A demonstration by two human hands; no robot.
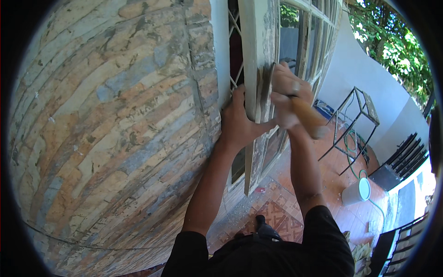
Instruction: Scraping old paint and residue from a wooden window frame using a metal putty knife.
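Observation:
A weathered white window sash (pixel 264 41), its paint worn and flaking, stands swung out from the stone wall. My left hand (pixel 241 121) grips its edge, fingers on the wall side and thumb reaching across the face. My right hand (pixel 290 87) is closed round a tool with an orange-brown wooden handle (pixel 308 117). A dark, flat part of this tool (pixel 266 87) lies along the sash just above my left thumb. Motion blurs the right hand and the tool, so its exact kind does not show.
A rough stone-clad wall (pixel 124 115) fills the left. Glazed white panes (pixel 314 41) stand beyond the sash. On the tiled floor at right are a metal-framed stand (pixel 353 127), a white bucket (pixel 356 191), a green hose (pixel 353 159) and stacked black slats (pixel 406 154).

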